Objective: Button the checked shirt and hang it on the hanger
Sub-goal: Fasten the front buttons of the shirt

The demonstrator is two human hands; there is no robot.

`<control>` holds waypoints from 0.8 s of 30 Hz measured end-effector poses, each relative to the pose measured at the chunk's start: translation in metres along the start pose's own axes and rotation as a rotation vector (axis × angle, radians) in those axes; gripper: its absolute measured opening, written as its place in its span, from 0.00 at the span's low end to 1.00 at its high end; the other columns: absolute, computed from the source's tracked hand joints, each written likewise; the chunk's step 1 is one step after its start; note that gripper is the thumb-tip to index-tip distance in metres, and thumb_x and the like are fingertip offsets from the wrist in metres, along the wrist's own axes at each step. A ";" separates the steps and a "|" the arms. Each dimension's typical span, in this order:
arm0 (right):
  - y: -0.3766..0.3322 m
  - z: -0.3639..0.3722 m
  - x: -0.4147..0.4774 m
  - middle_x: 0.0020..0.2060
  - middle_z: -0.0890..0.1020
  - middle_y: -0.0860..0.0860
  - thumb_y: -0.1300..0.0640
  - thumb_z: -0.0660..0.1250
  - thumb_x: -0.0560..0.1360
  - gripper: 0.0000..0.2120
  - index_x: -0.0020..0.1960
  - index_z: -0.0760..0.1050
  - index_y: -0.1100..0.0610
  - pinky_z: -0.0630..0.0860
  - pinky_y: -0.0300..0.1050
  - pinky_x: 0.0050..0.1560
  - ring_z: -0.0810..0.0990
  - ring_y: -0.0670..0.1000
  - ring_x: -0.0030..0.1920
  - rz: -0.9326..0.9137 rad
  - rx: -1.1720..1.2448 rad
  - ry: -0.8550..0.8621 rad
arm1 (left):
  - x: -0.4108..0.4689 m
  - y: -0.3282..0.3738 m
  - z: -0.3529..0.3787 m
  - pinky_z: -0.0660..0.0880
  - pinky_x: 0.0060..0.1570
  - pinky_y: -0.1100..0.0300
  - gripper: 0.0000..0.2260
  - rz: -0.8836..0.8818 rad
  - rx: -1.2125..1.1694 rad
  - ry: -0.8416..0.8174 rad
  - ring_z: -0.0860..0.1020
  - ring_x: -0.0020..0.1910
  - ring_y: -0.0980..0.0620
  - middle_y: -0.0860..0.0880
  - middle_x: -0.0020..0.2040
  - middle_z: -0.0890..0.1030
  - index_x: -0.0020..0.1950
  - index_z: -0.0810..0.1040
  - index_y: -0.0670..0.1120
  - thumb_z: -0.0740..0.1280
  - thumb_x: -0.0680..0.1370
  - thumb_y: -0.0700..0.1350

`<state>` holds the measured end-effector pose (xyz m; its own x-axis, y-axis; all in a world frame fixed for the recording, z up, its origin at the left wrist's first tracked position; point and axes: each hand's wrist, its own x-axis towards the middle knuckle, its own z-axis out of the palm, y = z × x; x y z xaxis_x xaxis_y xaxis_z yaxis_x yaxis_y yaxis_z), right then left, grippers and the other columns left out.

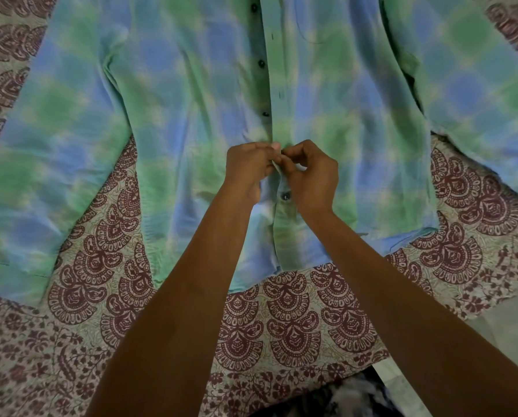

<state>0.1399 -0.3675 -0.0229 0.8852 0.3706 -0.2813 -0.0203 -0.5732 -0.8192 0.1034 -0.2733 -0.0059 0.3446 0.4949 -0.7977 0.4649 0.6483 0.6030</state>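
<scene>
The blue and green checked shirt (167,94) lies flat, front side up, with its hem toward me and sleeves spread to both sides. Dark buttons run up its middle placket; one fastened button (285,196) sits just below my hands. My left hand (248,168) pinches the left edge of the placket. My right hand (310,176) pinches the right edge against it, fingertips of both hands meeting at one spot. The button between them is hidden by my fingers. No hanger is in view.
The shirt rests on a bedsheet (296,320) printed with maroon paisley shapes. The bed's edge runs along the lower right, with pale floor (510,332) beyond it. A dark cloth (351,398) shows at the bottom edge.
</scene>
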 end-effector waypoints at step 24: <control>-0.006 -0.017 0.021 0.22 0.79 0.45 0.67 0.66 0.72 0.10 0.34 0.78 0.59 0.76 0.34 0.35 0.76 0.44 0.29 0.416 0.476 -0.269 | 0.002 -0.017 -0.007 0.73 0.44 0.69 0.06 0.614 0.616 0.076 0.77 0.38 0.55 0.49 0.41 0.78 0.50 0.79 0.38 0.66 0.75 0.35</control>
<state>0.1664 -0.3691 -0.0150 0.6143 0.3934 -0.6840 -0.5902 -0.3462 -0.7292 0.0902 -0.2793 -0.0181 0.6335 0.7056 -0.3174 0.5810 -0.1630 0.7974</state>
